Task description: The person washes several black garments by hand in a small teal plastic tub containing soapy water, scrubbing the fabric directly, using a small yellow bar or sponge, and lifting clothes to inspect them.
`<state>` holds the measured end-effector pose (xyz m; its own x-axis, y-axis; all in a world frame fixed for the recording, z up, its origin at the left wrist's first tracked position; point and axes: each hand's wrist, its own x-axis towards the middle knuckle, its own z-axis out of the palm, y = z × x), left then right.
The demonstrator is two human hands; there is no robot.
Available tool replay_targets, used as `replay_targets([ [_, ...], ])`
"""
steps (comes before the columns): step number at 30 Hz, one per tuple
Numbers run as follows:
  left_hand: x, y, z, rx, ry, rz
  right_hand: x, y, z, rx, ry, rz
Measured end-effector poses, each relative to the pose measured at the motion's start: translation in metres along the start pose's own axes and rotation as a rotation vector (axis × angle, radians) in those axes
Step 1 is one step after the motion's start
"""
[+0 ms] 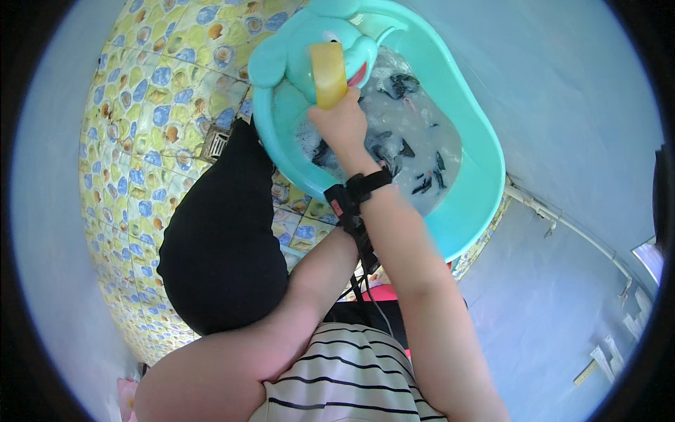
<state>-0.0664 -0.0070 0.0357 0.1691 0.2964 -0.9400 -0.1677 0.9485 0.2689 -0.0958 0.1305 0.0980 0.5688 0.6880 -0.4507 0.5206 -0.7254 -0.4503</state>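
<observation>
My right hand (pixel 341 125) grips the lower end of a yellow bar of soap (pixel 329 74). It holds the bar up over a turquoise plastic tub (pixel 488 158), in front of the tub's moulded animal head (pixel 303 58). Cloudy, sudsy water (pixel 440 118) fills the bottom of the tub. Dark wet cloth (pixel 403 84) pokes up through the water in several places. A black strap with a small device (pixel 350 198) sits on my right wrist. My left forearm (pixel 327 264) reaches under the right one, and the left hand itself is hidden behind it.
My black-clad knee (pixel 221 253) is bent beside the tub's left rim. A floor drain grate (pixel 217 143) lies among patterned tiles (pixel 158 105). Blue wall stands close to the right, with a white pipe (pixel 569 221) along it. Cables (pixel 369 287) hang below my wrists.
</observation>
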Motion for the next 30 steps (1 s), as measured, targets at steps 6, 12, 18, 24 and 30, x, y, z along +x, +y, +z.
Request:
replay_targets([
  [6,0.003,0.004,0.010,-0.355,-0.257,-0.077,0.002,0.034,-0.103,0.141,-0.043,-0.188],
  [12,-0.005,0.037,0.020,-0.617,-0.593,-0.129,-0.046,0.108,-0.147,-0.208,0.053,-0.222],
  [18,-0.028,0.042,0.046,-0.510,-0.516,-0.065,-0.053,0.141,-0.119,-0.568,-0.012,-0.064],
  [24,-0.019,0.044,0.044,-0.433,-0.261,0.041,-0.057,0.156,-0.107,-0.158,-0.121,0.128],
  [30,-0.001,0.036,0.033,-0.493,-0.443,-0.138,-0.063,0.138,-0.111,-0.273,-0.160,0.150],
])
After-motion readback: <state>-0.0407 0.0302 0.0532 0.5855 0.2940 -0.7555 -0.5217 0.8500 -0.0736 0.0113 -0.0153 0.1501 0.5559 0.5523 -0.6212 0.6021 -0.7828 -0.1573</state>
